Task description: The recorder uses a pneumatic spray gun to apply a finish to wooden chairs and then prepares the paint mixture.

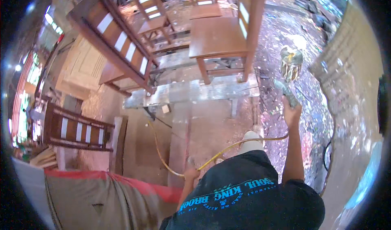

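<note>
My right hand [292, 112] reaches out to the right, wrapped round the handle of a spray gun [286, 92]. At the gun's far end sits a metal cup [291, 65] streaked with drips. Down at the lower middle, my left hand [191, 174] is closed round a yellow hose [222, 151]. That hose curves from the left hand towards my right wrist, and its other end runs off to the left. Beyond the hands, a brown wooden chair [218, 36] with pale back slats stands on a low plank platform [191, 90].
Another wooden chair [118, 36] leans into view at left, with more chairs [152, 24] behind. A slatted chair back [77, 128] shows at lower left near a carved wood panel [81, 63]. Draped cloth [106, 197] lies beside me; littered ground [281, 26] spreads at right.
</note>
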`<move>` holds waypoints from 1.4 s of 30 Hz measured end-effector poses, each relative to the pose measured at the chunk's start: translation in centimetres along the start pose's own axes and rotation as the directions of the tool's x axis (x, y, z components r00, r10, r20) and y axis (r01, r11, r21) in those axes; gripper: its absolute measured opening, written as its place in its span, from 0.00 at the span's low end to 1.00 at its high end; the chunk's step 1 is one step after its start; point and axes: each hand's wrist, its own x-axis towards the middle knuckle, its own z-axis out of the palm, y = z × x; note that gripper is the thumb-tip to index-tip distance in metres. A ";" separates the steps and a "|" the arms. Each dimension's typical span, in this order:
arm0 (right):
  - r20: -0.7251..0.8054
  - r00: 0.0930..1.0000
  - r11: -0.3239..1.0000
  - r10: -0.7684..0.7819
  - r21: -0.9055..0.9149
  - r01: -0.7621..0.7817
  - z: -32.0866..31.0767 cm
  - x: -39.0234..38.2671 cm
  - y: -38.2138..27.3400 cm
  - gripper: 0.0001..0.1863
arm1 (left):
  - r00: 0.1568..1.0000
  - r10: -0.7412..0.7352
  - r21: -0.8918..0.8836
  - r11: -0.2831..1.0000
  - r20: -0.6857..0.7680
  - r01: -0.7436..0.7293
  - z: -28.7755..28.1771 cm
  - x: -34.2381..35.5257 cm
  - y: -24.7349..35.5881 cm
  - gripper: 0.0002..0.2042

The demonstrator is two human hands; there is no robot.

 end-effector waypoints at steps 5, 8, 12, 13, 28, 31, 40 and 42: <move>-0.070 0.951 0.952 0.301 0.084 -0.295 -4.7 7.2 3.4 0.12 | 0.998 -0.060 0.118 0.991 0.030 0.056 -1.1 3.4 5.0 0.24; 0.017 0.915 0.895 0.403 0.202 -0.398 -7.3 12.8 4.3 0.12 | 0.997 -0.067 0.078 0.995 -0.035 0.069 -1.7 5.5 8.7 0.25; 0.110 0.904 0.844 0.413 0.328 -0.425 -8.7 20.5 7.7 0.11 | 0.990 -0.137 0.036 0.990 0.023 0.136 -7.3 5.5 19.1 0.24; 0.136 0.937 0.868 0.322 0.353 -0.350 -8.5 22.2 9.5 0.11 | 0.991 -0.102 0.085 0.992 0.086 0.095 -8.0 6.1 21.0 0.24; 0.219 0.875 0.827 0.433 0.290 -0.482 -8.3 37.5 14.0 0.14 | 0.989 -0.148 0.049 0.988 0.011 0.147 -13.4 1.2 34.3 0.21; 0.092 0.921 0.868 0.378 0.309 -0.387 -6.7 37.1 14.8 0.14 | 0.988 -0.155 -0.006 0.988 -0.007 0.155 -12.7 0.2 32.9 0.21; 0.090 0.951 0.880 0.295 0.362 -0.307 -2.2 39.8 16.1 0.15 | 0.978 -0.209 -0.064 0.976 -0.022 0.207 -11.3 0.7 32.9 0.25; 0.095 0.958 0.922 0.271 0.260 -0.286 -0.8 41.2 17.1 0.16 | 0.976 -0.216 -0.048 0.976 -0.036 0.215 -12.1 1.3 33.7 0.26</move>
